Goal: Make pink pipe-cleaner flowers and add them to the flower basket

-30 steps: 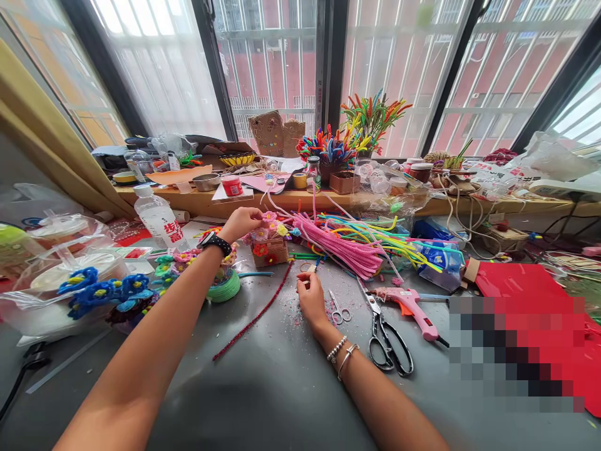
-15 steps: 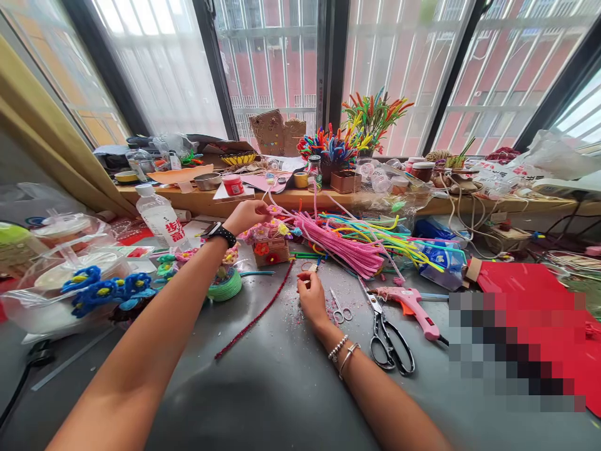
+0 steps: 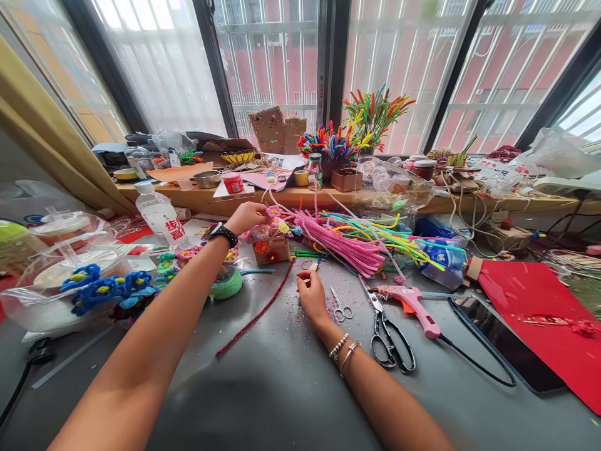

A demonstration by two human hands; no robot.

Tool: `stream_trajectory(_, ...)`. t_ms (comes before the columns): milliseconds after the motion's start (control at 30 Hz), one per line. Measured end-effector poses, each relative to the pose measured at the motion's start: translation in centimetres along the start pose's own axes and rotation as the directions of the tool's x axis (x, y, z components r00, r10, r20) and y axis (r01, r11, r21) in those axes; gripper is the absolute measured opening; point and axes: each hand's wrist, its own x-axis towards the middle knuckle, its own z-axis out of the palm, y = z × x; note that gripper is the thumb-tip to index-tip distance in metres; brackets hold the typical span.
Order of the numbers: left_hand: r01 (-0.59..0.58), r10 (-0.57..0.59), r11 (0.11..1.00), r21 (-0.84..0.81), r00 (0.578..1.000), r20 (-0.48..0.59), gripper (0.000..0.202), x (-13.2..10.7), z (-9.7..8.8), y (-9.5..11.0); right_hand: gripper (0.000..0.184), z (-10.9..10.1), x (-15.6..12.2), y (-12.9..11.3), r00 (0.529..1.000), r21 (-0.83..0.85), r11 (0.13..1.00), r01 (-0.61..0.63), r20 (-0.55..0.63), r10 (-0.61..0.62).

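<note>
Near the centre of the frame, the person's left hand [image 3: 248,217] reaches to a pink flower [image 3: 275,212] at the top of a small flower-trimmed box [image 3: 271,250]. Its fingers are drawn in narrow at the flower's edge; whether they grip it cannot be told. The right hand [image 3: 312,294] rests on the desk [image 3: 282,401] just below and right of the box, fingers curled; whether anything is inside them cannot be seen.

A dark red stem [image 3: 256,319] lies from the box toward the lower left. Right of centre spreads a bundle of pink stems [image 3: 340,244], with yellow and green ones beyond. Beside the right hand lie small scissors [image 3: 342,307], then large black-handled scissors [image 3: 389,341] and a pink glue gun [image 3: 413,304]. Blue flowers [image 3: 103,291] stand at the left of the frame, a clear bottle [image 3: 159,216] above them to the right. At the lower right, a dark phone [image 3: 507,344] lies next to a red sheet [image 3: 535,300].
</note>
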Motion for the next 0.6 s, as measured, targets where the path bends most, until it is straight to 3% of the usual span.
stream_trajectory(333,0.024,-0.023,0.999,0.042,0.999,-0.027,0.017,0.16,0.18,0.13,0.012,-0.01,-0.01,0.09,1.000,0.002,1.000,0.001,0.008,-0.001)
stream_trajectory(600,0.059,-0.047,0.994,0.094,0.991,-0.126,0.014,0.42,0.01,-0.21,0.011,0.09,0.02,0.28,1.000,0.007,1.000,0.020,0.004,-0.020)
